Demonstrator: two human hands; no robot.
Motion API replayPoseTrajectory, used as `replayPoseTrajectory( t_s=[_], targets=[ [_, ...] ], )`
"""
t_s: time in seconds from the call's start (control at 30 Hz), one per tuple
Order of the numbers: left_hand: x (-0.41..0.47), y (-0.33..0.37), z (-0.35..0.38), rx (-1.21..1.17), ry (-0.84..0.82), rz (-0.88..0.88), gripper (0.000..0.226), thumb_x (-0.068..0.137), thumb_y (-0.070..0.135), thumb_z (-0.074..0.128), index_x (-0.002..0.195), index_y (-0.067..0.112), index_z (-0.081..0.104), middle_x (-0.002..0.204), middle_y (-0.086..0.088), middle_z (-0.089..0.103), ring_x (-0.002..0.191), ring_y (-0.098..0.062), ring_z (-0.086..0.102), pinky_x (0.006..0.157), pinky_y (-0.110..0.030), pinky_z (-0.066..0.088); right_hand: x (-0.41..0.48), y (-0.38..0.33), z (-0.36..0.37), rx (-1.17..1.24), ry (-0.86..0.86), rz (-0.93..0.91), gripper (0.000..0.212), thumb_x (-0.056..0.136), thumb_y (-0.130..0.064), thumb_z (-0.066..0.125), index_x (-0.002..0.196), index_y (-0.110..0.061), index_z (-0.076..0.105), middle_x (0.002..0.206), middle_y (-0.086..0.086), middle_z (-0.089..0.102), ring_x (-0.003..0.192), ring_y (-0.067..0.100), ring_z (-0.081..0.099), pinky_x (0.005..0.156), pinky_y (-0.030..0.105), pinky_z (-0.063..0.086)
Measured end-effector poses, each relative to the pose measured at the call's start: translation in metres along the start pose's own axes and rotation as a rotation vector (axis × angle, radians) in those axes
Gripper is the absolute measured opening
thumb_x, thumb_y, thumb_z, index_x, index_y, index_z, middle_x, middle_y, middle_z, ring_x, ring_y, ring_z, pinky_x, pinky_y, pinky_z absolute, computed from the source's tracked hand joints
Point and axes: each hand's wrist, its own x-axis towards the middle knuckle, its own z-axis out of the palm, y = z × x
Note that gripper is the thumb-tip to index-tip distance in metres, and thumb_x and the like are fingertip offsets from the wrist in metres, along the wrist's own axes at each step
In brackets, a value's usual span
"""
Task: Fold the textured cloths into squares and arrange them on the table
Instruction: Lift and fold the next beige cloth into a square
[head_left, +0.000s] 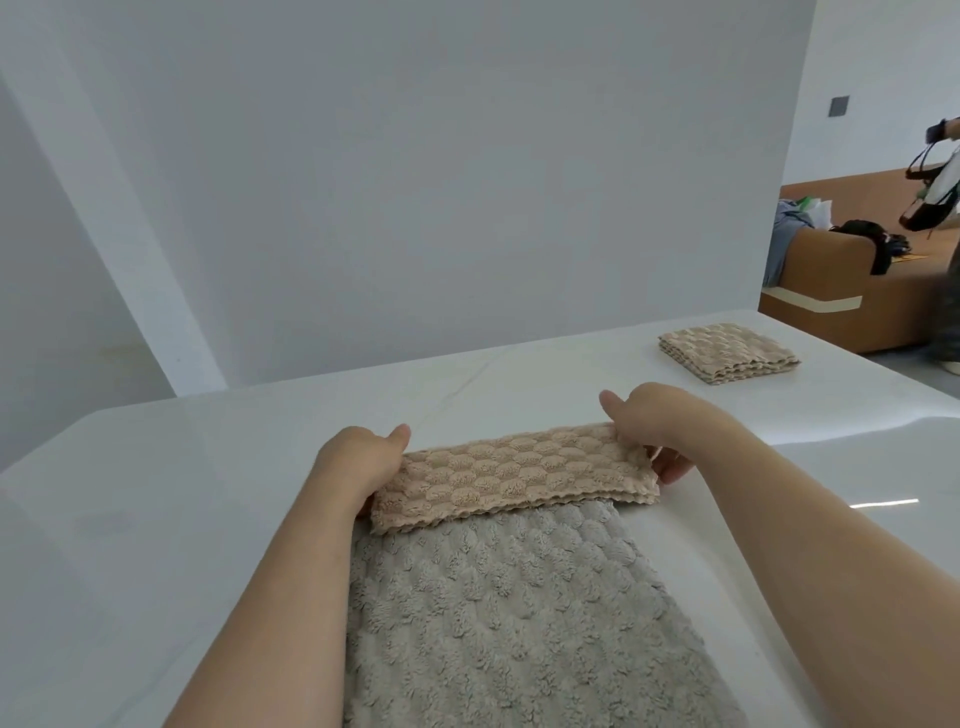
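While atop grey cloth (509, 623), beige cloth (511, 470) between the fingers (672, 467)

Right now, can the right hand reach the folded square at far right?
Probably: only bare table lies between right hand and folded square, but the hand grips the beige cloth.

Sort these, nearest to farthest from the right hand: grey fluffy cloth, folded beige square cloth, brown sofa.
1. Grey fluffy cloth, next to the right hand.
2. Folded beige square cloth, far right on the table.
3. Brown sofa, beyond the table.
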Motion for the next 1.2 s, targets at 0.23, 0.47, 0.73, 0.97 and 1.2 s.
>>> replayPoseTrajectory(
  t_s=[0.23, 0.47, 0.73, 0.97, 1.2],
  targets=[
    [0.005, -0.002, 0.008, 0.092, 0.001, 0.05, 0.057, 0.098, 0.049, 0.057, 0.122, -0.001, 0.066, 0.129, -0.016, 0.066, 0.117, -0.034, 0.061, 0.091, -0.032, 0.047, 0.01, 0.002, 0.012, -0.073, 0.054, -0.116, 0.05, 0.105, -0.041, 0.041, 0.08, -0.001, 0.058, 0.067, 0.015, 0.059, 0.048, 0.028, 0.057, 0.043, 0.025, 0.046],
    [0.002, -0.002, 0.0, -0.341, 0.044, 0.182, 0.016, 0.088, 0.009, 0.073, 0.091, 0.023, 0.077, 0.089, 0.005, 0.071, 0.079, -0.005, 0.069, 0.071, -0.023, 0.05, 0.012, 0.0, 0.006, 0.322, 0.059, -0.234, 0.01, 0.095, -0.018, 0.066, 0.096, -0.018, 0.077, 0.086, 0.011, 0.074, 0.065, 0.024, 0.06, 0.059, 0.038, 0.056],
    [-0.011, 0.014, -0.028, -0.929, -0.059, 0.129, 0.04, 0.091, -0.009, 0.056, 0.11, 0.018, 0.078, 0.102, -0.015, 0.077, 0.091, -0.032, 0.076, 0.085, -0.048, 0.061, 0.009, -0.007, -0.019, 0.789, 0.039, -0.325, 0.029, 0.088, -0.003, 0.066, 0.097, -0.026, 0.081, 0.117, 0.032, 0.066, 0.083, 0.034, 0.053, 0.084, 0.052, 0.047],
    [-0.018, 0.018, -0.028, -1.09, -0.013, 0.245, 0.042, 0.093, -0.011, 0.056, 0.119, 0.016, 0.074, 0.107, -0.006, 0.077, 0.092, -0.023, 0.077, 0.076, -0.035, 0.063, 0.0, -0.012, -0.028, 0.997, 0.089, -0.406, 0.039, 0.094, 0.008, 0.061, 0.121, -0.017, 0.073, 0.101, 0.011, 0.078, 0.1, 0.038, 0.073, 0.087, 0.05, 0.061],
    [-0.016, 0.017, -0.029, -1.145, 0.003, 0.292, 0.042, 0.092, -0.01, 0.058, 0.121, 0.016, 0.074, 0.12, -0.012, 0.073, 0.102, -0.026, 0.074, 0.093, -0.046, 0.058, 0.002, -0.011, -0.029, 1.047, 0.09, -0.47, 0.042, 0.094, 0.008, 0.06, 0.123, -0.02, 0.072, 0.105, 0.011, 0.078, 0.098, 0.033, 0.075, 0.088, 0.047, 0.061]
  ],
)
